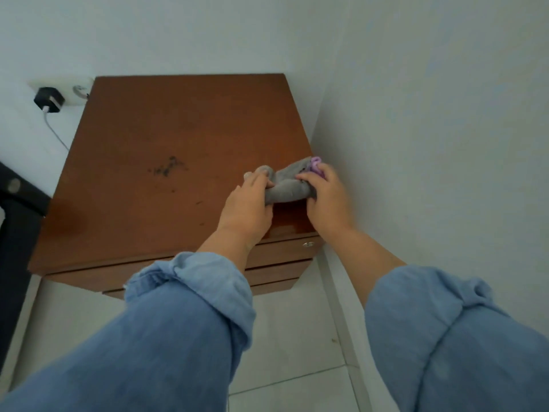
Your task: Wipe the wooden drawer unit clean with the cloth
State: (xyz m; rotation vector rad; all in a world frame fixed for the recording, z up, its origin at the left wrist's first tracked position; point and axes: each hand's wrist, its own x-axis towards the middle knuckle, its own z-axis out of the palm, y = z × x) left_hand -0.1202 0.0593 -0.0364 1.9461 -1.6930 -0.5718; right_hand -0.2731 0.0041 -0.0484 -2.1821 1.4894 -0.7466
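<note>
Surface: the flat reddish-brown top of the wooden drawer unit (pixel 166 138) fills the middle of the view; it is bare apart from the cloth and hands, and carries a cluster of dark smudges (pixel 167 168) near its centre, with a few smaller specks trailing toward the front edge.
Drawer fronts: stacked drawer fronts show below the front edge, the top one with a small round silver knob (pixel 308 244) at its right end.
Room: pale white walls (pixel 430 114) meet in a corner behind and to the right of the unit; white floor tiles (pixel 297 352) lie in front.
Wall socket: a white outlet plate (pixel 77 91) sits on the wall by the unit's back left corner, with a black charger plug (pixel 49 100) and a white cable (pixel 55 133) hanging down.
Left edge: part of a black piece of furniture (pixel 17 209), kind unclear.
Cloth: a bunched grey cloth (pixel 286 185) with a purple edge, on the top near the front right corner.
Left hand (pixel 246 206): fingers curled around the cloth's left end, gripping it.
Right hand (pixel 325 197): fingers closed over the cloth's right end by the purple edge.
Sleeves: rolled light-blue sleeves (pixel 190 295) cover both forearms.
</note>
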